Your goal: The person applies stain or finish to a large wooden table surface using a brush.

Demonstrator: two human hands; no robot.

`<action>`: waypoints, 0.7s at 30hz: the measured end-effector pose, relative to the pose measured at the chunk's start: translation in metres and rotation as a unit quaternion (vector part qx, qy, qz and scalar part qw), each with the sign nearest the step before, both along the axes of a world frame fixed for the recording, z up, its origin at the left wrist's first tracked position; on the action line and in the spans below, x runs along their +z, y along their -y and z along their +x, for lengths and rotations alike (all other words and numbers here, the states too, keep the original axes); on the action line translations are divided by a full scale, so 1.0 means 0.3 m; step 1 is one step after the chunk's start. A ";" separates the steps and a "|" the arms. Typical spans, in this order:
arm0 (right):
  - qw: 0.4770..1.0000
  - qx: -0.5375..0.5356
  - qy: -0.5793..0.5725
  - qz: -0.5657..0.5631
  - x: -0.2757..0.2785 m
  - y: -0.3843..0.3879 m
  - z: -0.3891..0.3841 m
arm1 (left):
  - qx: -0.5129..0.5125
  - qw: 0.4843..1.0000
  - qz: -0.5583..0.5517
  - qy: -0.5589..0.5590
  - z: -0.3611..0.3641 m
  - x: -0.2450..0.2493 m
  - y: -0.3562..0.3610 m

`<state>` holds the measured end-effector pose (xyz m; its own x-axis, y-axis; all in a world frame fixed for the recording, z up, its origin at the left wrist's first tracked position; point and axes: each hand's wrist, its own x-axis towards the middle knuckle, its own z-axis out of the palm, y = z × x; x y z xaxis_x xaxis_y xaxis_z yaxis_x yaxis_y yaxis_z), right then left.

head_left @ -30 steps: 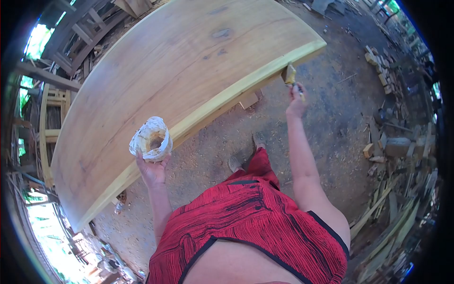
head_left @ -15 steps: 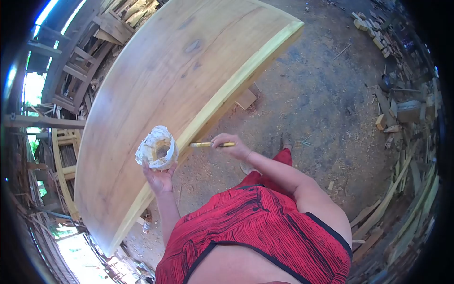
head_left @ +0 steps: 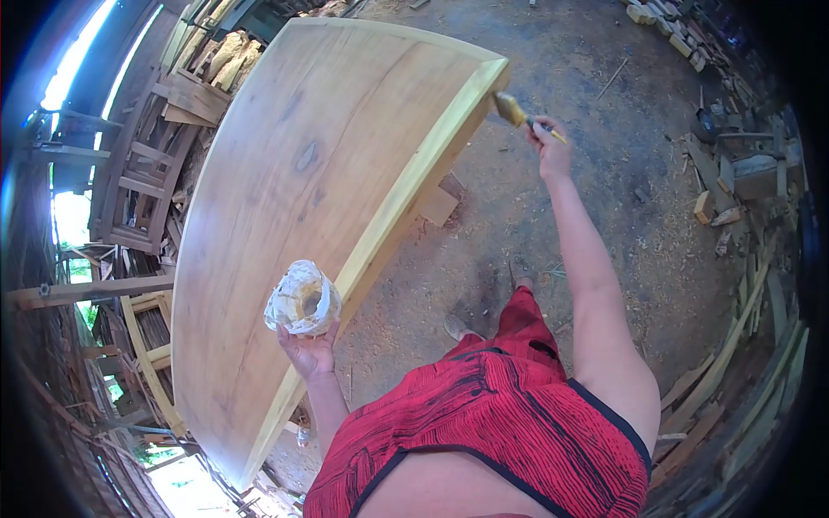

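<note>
A large wooden slab (head_left: 259,198) with a pale edge spans the left half of the view. My right hand (head_left: 550,147), arm stretched forward, is closed around the handle of a paintbrush (head_left: 509,109). The bristles are right at the slab's far right corner, against its side edge. Over the near part of the slab, my left hand (head_left: 311,351) grips a white container (head_left: 295,298) from below, its outside crusted and its inside stained yellowish. Its mouth faces up toward me.
Wooden frames (head_left: 138,186) and timber pieces lean along the left wall. Scrap boards (head_left: 691,432) are heaped on the right. A small wood block (head_left: 704,207) lies on the dirt floor (head_left: 604,259). Under the slab's edge sits a flat brown piece (head_left: 439,205).
My right hand has swung forward with the paintbrush, from near the container to the slab's far corner. My left hand still holds the container over the slab; the whole view has shifted slightly.
</note>
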<state>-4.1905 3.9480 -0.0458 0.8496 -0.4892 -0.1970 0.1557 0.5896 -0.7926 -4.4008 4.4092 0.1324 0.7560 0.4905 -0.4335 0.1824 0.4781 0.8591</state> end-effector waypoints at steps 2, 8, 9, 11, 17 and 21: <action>0.999 -0.031 -0.008 -0.009 -0.025 0.017 0.055 | 0.002 1.000 -0.001 0.009 0.018 0.004 0.048; 0.962 -0.010 0.012 -0.272 0.065 -0.155 -0.064 | -0.007 1.000 0.001 0.005 0.138 0.018 0.212; 0.957 0.020 0.027 -0.288 0.074 -0.216 -0.136 | -0.010 1.000 -0.003 0.000 0.148 0.007 0.220; 0.940 0.086 0.062 -0.323 0.074 -0.299 -0.271 | -0.003 1.000 -0.004 -0.007 0.181 0.003 0.263; 0.904 0.372 0.100 -0.187 0.113 -0.368 -0.382 | -0.029 1.000 -0.003 -0.001 0.292 0.005 0.370; 0.905 0.398 0.093 -0.120 0.071 -0.209 -0.194 | -0.006 1.000 -0.027 0.011 0.340 -0.004 0.421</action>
<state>-4.2488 4.0107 -0.0243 0.9593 0.2817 0.0169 -0.0979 0.3884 -0.9163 -4.2989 4.2828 0.1312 0.7709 0.4578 -0.4428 0.1697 0.5225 0.8356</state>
